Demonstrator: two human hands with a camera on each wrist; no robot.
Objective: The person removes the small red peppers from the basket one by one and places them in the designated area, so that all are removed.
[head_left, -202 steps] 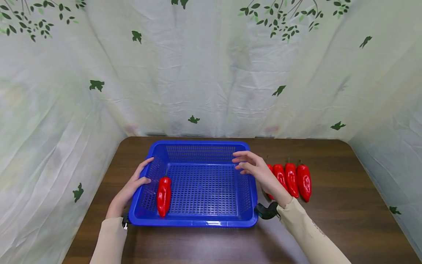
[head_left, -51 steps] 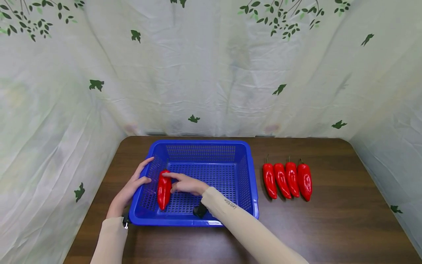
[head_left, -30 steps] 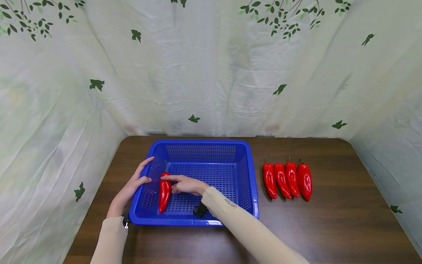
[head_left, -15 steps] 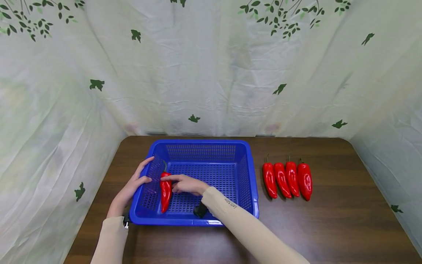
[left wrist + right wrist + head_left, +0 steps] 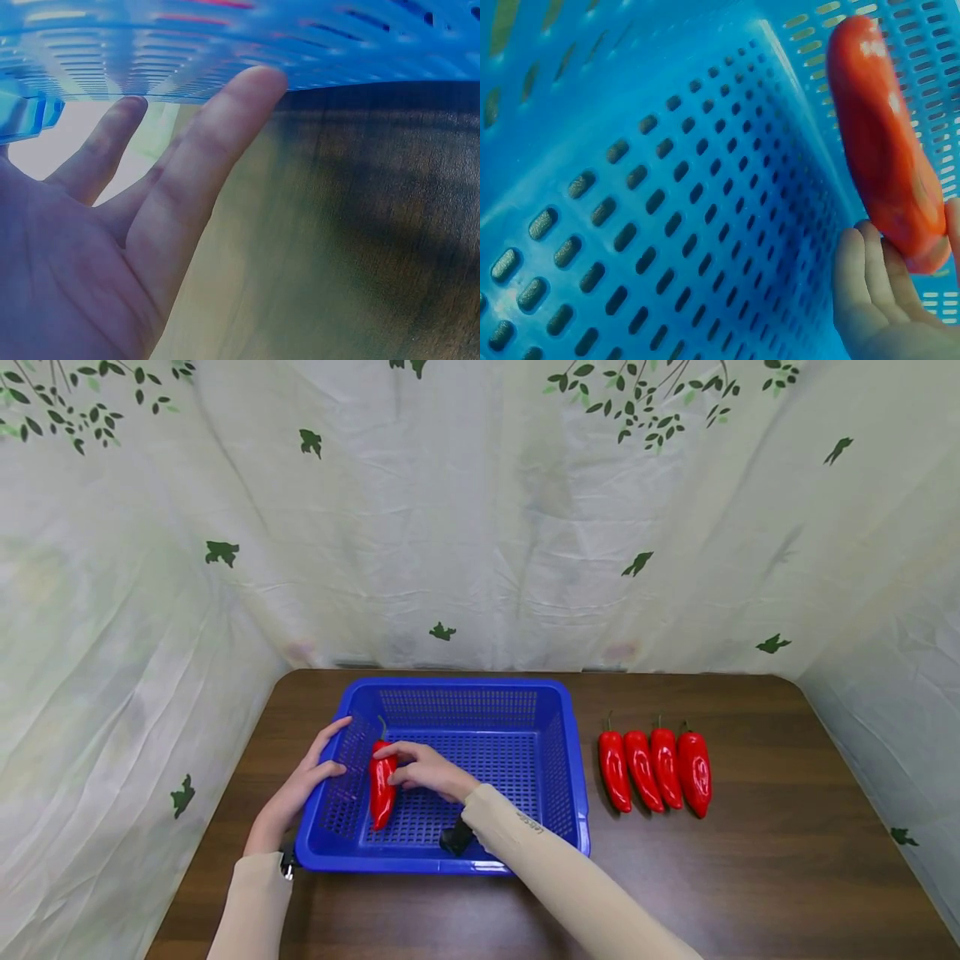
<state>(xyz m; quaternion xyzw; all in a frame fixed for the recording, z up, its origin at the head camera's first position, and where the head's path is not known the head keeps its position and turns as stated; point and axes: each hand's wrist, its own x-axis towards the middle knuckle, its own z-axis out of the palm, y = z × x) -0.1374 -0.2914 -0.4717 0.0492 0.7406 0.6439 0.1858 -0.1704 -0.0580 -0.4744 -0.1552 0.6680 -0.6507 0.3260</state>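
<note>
A blue plastic basket (image 5: 450, 867) with slotted walls stands on the table. My left hand (image 5: 303, 783) holds its left rim, thumb and index finger over the edge; other fingers (image 5: 196, 176) lie against the outer wall in the left wrist view. Inside the basket's left part, my right hand (image 5: 431, 772) pinches a glossy red chili pepper (image 5: 381, 806) between thumb and fingers near its stem end. The pepper (image 5: 881, 135) is tilted in the right wrist view; whether it is off the basket floor, I cannot tell. Its green stem points away from me.
Right of the basket, several more red chili peppers (image 5: 640, 772) lie side by side on the brown wooden table (image 5: 787, 827), stems pointing away. A pale leaf-printed curtain (image 5: 487, 527) hangs behind the table and along both sides.
My right hand came left from the basket's right side to the pepper. Its index finger lay on the pepper; now thumb and fingers pinch it, shifted slightly right and away. Left hand stayed put.
</note>
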